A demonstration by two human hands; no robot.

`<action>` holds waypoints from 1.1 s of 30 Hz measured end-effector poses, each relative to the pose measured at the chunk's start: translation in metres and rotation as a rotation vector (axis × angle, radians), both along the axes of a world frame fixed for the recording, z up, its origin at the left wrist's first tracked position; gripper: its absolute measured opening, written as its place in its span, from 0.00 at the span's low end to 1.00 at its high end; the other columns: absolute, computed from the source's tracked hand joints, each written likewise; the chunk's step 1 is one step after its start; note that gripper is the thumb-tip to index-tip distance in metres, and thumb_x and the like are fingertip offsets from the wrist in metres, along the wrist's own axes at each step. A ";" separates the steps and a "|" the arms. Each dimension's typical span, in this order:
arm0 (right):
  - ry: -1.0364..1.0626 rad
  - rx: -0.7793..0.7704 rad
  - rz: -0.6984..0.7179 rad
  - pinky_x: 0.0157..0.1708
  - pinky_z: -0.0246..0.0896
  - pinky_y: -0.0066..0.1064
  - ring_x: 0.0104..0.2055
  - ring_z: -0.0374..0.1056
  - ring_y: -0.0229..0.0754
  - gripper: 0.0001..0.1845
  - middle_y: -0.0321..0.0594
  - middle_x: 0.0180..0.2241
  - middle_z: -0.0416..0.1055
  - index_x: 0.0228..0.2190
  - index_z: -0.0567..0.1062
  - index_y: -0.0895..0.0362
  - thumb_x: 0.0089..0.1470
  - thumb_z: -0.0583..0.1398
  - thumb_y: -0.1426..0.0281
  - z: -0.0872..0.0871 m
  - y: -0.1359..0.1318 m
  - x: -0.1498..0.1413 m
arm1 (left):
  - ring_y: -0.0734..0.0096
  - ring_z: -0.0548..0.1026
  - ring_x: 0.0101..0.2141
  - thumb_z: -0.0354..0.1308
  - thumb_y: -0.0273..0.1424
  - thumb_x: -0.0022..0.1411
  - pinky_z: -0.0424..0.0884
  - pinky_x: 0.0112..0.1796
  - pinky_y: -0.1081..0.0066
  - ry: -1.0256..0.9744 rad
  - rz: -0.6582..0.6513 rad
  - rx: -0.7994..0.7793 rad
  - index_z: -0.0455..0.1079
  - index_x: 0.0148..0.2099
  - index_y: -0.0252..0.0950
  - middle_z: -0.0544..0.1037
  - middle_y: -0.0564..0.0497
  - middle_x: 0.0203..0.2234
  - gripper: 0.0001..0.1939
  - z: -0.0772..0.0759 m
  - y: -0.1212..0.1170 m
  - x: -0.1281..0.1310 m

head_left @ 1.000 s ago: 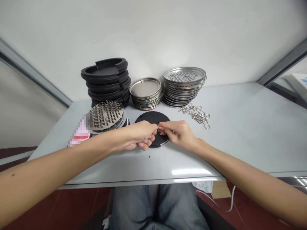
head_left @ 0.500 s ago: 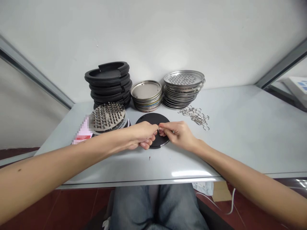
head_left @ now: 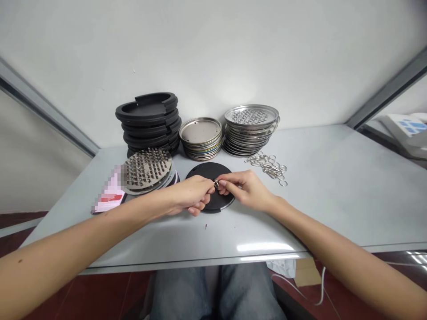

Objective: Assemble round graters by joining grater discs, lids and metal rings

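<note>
Two hands, mine, brought together over the table (head_left: 316, 200): left hand (head_left: 195, 194), fingers curled under, thumb pressed down on one end of a small metal fitting (head_left: 216, 183); right hand (head_left: 249, 189), thumb and forefinger pinching the same fitting from the other side. The fitting, silvery, its exact form mostly hidden by my fingertips, sits between the hands, above a black round disc (head_left: 207, 170) lying flat near the table's front edge, a notch visible in its near rim. Behind, in a row by the wall: one stack of black ring-rimmed trays (head_left: 147, 126), each with a gap in its rim; one stack of shallow metal dishes (head_left: 201, 131), yellow and blue showing among the edges; one stack of round metal plates (head_left: 251, 117), the topmost patterned with small cut-outs. To the right of the disc, one loose heap of wire pieces with ring ends (head_left: 271, 169). To the left, beyond my forearm, one round studded metal plate (head_left: 147, 169) atop other discs, a pink sheet (head_left: 113, 191) with a red mark beside it.
</note>
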State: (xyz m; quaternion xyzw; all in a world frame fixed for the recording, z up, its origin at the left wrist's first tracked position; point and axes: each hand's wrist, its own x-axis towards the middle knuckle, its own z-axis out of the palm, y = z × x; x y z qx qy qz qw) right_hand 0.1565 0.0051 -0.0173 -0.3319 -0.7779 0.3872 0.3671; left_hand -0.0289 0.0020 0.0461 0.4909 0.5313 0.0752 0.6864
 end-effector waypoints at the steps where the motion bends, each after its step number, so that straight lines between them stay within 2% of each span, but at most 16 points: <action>1: 0.005 -0.019 -0.012 0.31 0.69 0.25 0.29 0.72 0.36 0.14 0.39 0.27 0.75 0.38 0.77 0.59 0.60 0.53 0.67 0.000 0.000 0.000 | 0.84 0.47 0.13 0.47 0.29 0.57 0.45 0.14 0.80 -0.011 -0.014 0.019 0.53 0.26 0.37 0.52 0.61 0.15 0.07 0.000 0.000 -0.001; 5: -0.003 0.000 -0.086 0.28 0.69 0.26 0.28 0.72 0.37 0.17 0.40 0.29 0.77 0.46 0.74 0.61 0.58 0.56 0.65 0.003 -0.001 0.001 | 0.83 0.49 0.14 0.45 0.30 0.59 0.47 0.15 0.80 -0.052 -0.048 0.113 0.55 0.26 0.37 0.53 0.61 0.15 0.08 0.001 0.003 -0.004; 8: 0.010 0.138 -0.159 0.29 0.68 0.27 0.28 0.71 0.37 0.15 0.40 0.29 0.76 0.42 0.75 0.60 0.54 0.60 0.65 0.003 -0.001 0.000 | 0.83 0.48 0.13 0.44 0.29 0.59 0.47 0.14 0.81 -0.097 0.011 0.169 0.55 0.26 0.37 0.52 0.61 0.14 0.08 -0.004 0.005 -0.002; 12: 0.022 0.326 -0.311 0.27 0.67 0.27 0.28 0.71 0.37 0.11 0.39 0.29 0.77 0.40 0.77 0.58 0.55 0.59 0.68 0.001 0.001 0.001 | 0.83 0.47 0.13 0.44 0.29 0.60 0.46 0.14 0.81 -0.209 0.067 0.188 0.55 0.26 0.37 0.51 0.62 0.14 0.09 -0.017 0.005 0.007; 18: -0.063 0.481 -0.268 0.28 0.66 0.28 0.28 0.71 0.36 0.11 0.40 0.31 0.77 0.42 0.76 0.57 0.57 0.58 0.71 0.000 0.005 0.008 | 0.83 0.48 0.12 0.43 0.29 0.61 0.47 0.13 0.82 -0.382 0.067 0.156 0.54 0.27 0.38 0.54 0.61 0.13 0.10 -0.033 0.005 0.018; 24: -0.198 0.578 -0.200 0.34 0.67 0.29 0.34 0.72 0.39 0.15 0.44 0.35 0.76 0.48 0.71 0.58 0.61 0.52 0.73 -0.006 0.010 0.013 | 0.83 0.47 0.12 0.43 0.27 0.60 0.47 0.12 0.82 -0.445 0.090 0.110 0.53 0.26 0.38 0.52 0.61 0.12 0.09 -0.040 0.009 0.016; 27: -0.253 0.631 -0.257 0.32 0.66 0.29 0.32 0.71 0.39 0.15 0.44 0.33 0.76 0.47 0.71 0.59 0.61 0.51 0.74 -0.009 0.013 0.012 | 0.83 0.47 0.12 0.43 0.27 0.60 0.47 0.12 0.82 -0.442 0.099 0.160 0.53 0.26 0.38 0.53 0.61 0.12 0.10 -0.043 0.013 0.014; 33: -0.373 0.723 -0.385 0.24 0.56 0.26 0.23 0.66 0.35 0.10 0.38 0.25 0.73 0.37 0.75 0.59 0.59 0.54 0.72 -0.006 0.013 0.005 | 0.83 0.50 0.12 0.42 0.27 0.62 0.48 0.12 0.81 -0.406 0.153 0.232 0.55 0.27 0.37 0.54 0.61 0.13 0.11 -0.043 0.013 0.015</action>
